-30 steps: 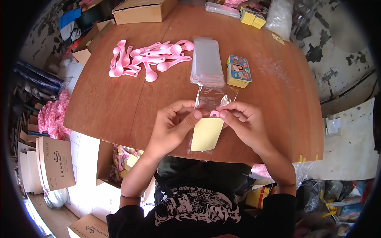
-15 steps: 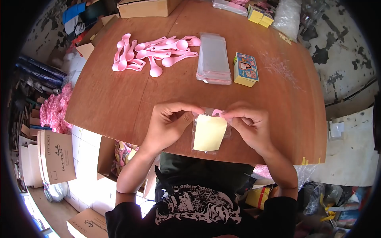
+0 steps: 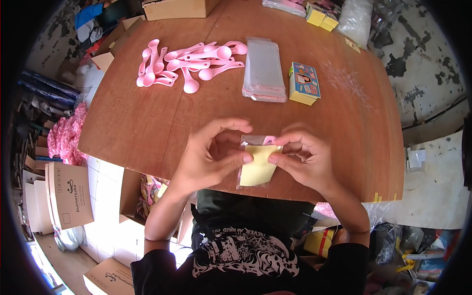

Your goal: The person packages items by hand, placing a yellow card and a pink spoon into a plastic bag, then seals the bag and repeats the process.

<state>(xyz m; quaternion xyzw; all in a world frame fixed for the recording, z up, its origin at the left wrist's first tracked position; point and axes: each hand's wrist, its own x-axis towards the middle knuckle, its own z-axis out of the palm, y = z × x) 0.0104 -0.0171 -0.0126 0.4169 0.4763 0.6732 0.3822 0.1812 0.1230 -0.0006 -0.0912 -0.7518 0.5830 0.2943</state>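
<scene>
Near the front edge of the table, my two hands hold a clear plastic bag [image 3: 251, 140]. Inside it lies a plain yellow card [image 3: 258, 170], and the pink end of a spoon handle [image 3: 269, 140] shows at the top; the rest of that spoon is hidden. My left hand [image 3: 206, 155] grips the bag's left side, thumb on the card and index finger raised off it. At the right edge, my right hand [image 3: 309, 156] pinches the bag between thumb and fingers. Beyond them lie a pile of pink measuring spoons [image 3: 206, 65], a stack of clear bags [image 3: 264, 64] and a stack of printed cards [image 3: 304, 81].
A cardboard box [image 3: 179, 9] stands at the table's far edge. More yellow card stacks [image 3: 322, 17] and a bulky clear plastic bundle [image 3: 355, 22] sit at the far right. An open carton [image 3: 132, 194] is below the table at the left, beside upright cartons [image 3: 71, 194].
Both thumbs have moved down from the bag's top edge onto the card's front. My left index finger has lifted off the bag.
</scene>
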